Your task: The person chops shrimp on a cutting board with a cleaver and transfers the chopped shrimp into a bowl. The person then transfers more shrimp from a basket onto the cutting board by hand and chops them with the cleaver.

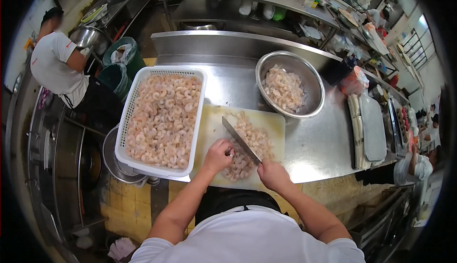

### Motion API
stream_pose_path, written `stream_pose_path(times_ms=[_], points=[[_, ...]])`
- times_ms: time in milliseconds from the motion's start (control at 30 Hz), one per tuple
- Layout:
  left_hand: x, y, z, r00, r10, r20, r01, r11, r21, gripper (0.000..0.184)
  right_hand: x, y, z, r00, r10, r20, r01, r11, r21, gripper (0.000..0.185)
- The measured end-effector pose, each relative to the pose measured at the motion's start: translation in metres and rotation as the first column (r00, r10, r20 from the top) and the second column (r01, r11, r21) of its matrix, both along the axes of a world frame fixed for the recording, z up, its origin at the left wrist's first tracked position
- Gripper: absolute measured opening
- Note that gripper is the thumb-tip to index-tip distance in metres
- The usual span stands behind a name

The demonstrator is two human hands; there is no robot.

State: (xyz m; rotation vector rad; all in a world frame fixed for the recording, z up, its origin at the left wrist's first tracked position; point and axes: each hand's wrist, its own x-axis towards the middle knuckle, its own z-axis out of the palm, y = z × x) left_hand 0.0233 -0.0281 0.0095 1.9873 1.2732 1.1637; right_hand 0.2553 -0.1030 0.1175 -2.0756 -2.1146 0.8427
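My right hand (274,174) is wrapped round the handle of a kitchen knife (242,141), its broad blade slanting up and left over shrimp pieces (254,136) on a white cutting board (204,134). Beside the blade, on its left, my left hand (219,156) has its fingers curled at the edge of the shrimp; what they hold, if anything, is hidden. A white perforated basket (203,91) full of peeled shrimp (164,115) overlaps the board's left side. Behind the board to the right, a steel bowl (320,91) contains more shrimp pieces (284,87).
Steel worktop (314,144) surrounds the board, with a raised back edge (200,41). Trays and boards (372,127) stand at the right. A metal bowl (110,160) sits under the basket's left side. Another person (54,63) stands at the left, near green bins (131,55).
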Motion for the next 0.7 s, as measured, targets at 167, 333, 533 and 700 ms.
stream_pose_path(times_ms=[167,333,533,700], points=[[-0.002,-0.01,0.005,0.997,0.078,0.024,-0.078,0.997,-0.003,0.018,-0.006,-0.009,0.024,0.999,-0.039,-0.007,0.04,0.998,0.054,0.03],[-0.008,-0.016,-0.005,0.988,0.153,0.029,-0.155,0.987,0.046,0.022,0.003,-0.011,-0.023,1.0,-0.012,0.023,0.01,0.996,0.09,0.03],[-0.014,-0.018,-0.001,0.958,0.278,0.071,-0.28,0.96,0.01,0.023,0.001,-0.023,0.014,0.998,-0.061,-0.036,0.065,0.991,0.119,0.03],[-0.007,0.013,0.005,0.888,0.45,0.088,-0.422,0.877,-0.23,0.027,0.011,-0.025,-0.014,0.994,-0.099,-0.049,0.102,0.993,0.067,0.031]])
